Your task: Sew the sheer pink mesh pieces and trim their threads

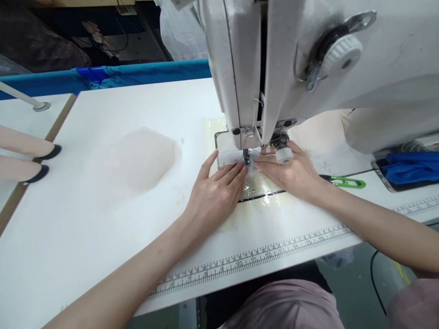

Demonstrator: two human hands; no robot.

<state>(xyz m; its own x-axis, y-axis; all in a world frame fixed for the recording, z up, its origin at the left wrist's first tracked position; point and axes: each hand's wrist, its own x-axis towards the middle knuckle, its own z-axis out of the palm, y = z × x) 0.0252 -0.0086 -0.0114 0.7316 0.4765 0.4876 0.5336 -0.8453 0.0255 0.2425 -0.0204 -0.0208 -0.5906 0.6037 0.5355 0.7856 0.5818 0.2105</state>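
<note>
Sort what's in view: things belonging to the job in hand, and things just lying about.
In use:
- sewing machine
- presser foot
- what looks like a thin pale piece by the foot
- left hand and right hand, on either side of the foot

Lying about, apparently:
- green-handled snips, perhaps kept ready
- blue cloth

Bright light leaves glare on the film (265, 187).
</note>
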